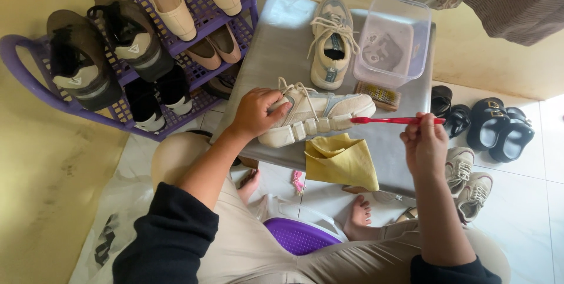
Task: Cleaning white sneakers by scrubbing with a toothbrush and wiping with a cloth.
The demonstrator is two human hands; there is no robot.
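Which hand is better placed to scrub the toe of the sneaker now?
Probably the right hand: it holds the red toothbrush, whose head is at the sneaker toe. The left hand grips the sneaker's heel.

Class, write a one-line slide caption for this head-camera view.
Left hand steadies a beige sneaker on a grey table; right hand holds a red toothbrush.

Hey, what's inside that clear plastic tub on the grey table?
The clear tub holds a shallow layer of cloudy, foamy water. Nothing solid shows in it. A wooden brush lies outside against its near wall; the table beneath is hidden.
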